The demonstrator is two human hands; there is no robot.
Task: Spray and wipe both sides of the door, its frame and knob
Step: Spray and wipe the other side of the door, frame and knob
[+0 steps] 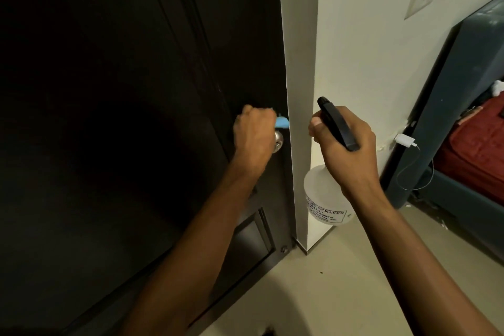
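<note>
Hands grip separately: left hand bunches blue cloth at silver knob, right hand clasps white spray bottle.

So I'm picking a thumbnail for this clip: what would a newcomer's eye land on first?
Probably the two hands in mid-frame: the left hand holds a blue cloth at the silver knob of the dark door. Just right of it, the right hand grips a spray bottle with a black head in front of the pale wall.
</note>
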